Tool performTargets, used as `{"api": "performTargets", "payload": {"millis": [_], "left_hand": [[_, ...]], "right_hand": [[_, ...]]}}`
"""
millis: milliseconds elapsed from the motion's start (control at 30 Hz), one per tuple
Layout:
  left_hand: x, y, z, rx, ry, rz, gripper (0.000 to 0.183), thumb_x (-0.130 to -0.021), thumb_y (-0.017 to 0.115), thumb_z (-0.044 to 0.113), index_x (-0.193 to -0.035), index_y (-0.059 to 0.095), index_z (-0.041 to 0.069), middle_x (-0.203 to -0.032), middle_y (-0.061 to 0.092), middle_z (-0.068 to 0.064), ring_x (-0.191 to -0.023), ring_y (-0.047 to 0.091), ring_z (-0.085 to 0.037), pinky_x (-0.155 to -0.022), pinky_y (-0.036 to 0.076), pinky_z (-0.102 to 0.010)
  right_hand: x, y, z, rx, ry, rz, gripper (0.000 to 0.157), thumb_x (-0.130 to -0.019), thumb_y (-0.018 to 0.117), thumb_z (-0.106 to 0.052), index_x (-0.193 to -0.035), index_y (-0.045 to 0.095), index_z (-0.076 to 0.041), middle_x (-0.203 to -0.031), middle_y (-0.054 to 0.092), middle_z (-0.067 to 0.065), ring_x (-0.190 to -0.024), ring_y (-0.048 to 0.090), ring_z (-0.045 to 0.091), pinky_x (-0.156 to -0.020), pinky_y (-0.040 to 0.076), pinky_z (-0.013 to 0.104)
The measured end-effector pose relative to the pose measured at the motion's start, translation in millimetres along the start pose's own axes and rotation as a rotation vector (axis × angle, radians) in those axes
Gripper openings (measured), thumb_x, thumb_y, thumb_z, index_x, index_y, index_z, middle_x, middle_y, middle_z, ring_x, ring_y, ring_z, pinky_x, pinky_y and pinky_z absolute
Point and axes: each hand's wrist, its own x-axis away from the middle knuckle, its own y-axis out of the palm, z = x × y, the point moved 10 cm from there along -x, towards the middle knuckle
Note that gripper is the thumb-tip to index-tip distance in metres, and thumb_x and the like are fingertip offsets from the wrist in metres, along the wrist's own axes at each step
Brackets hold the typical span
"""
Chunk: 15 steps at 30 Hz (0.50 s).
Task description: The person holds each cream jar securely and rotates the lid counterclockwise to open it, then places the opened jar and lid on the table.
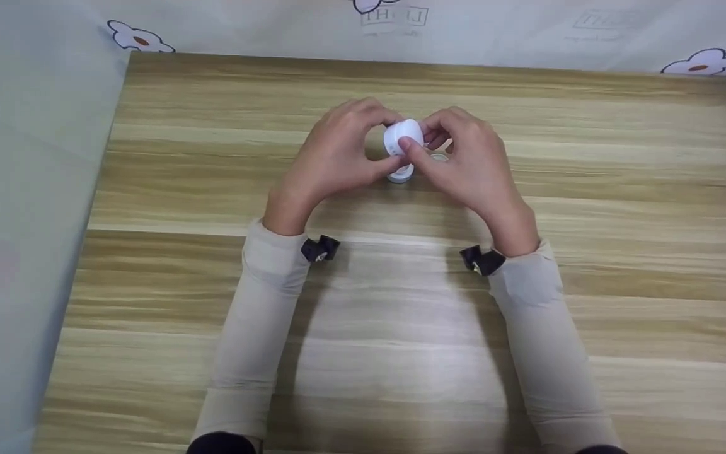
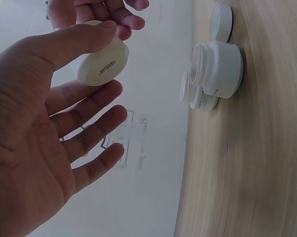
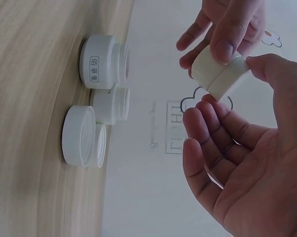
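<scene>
A small white jar (image 1: 403,135), with a seam round it and dark print on one side, is held up between both hands. My left hand (image 1: 341,151) pinches one part of it, its thumb (image 2: 96,37) laid across the surface and the other fingers spread below. From the other side my right hand (image 1: 476,161) grips the opposite part beyond the seam with thumb and fingertips; its remaining fingers (image 3: 200,163) bend loosely. Beneath the hands, a larger open white jar (image 3: 98,61) stands on the table with a smaller open jar (image 3: 104,106) beside it.
A round white lid (image 3: 79,136) lies by the open jars, with another lid (image 3: 100,145) partly hidden behind it. Everything stands on a wood-grain table (image 1: 388,302). A pale printed sheet (image 1: 495,31) borders its far edge.
</scene>
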Motion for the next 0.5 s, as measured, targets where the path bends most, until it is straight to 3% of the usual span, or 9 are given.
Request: {"api": "performTargets", "payload": {"millis": [300,500], "left_hand": [[-1.2,0.4,0.8,0.008,0.008,0.003,0.042,-0.091,0.082,0.035,-0.127,0.077,0.014,-0.126,0.074,-0.002,-0.123,0.064,-0.025,-0.109,0.048,-0.039],[-1.7,1.1,-1.3,0.007,-0.005,0.011,0.042,-0.091,0.081,0.034,-0.127,0.076,0.013,-0.126,0.074,-0.003,-0.122,0.064,-0.025,-0.109,0.048,-0.039]], "right_hand": [[0.9,-1.6,-2.1,-0.011,-0.021,-0.006,0.035,-0.095,0.075,-0.032,-0.114,0.074,-0.003,-0.109,0.074,0.010,-0.096,0.070,0.023,-0.083,0.055,0.038],[1.4,0.2,-1.9,-0.003,-0.022,-0.025,0.038,-0.097,0.073,-0.037,-0.120,0.074,-0.007,-0.114,0.074,0.009,-0.099,0.071,0.023,-0.087,0.055,0.041]]}}
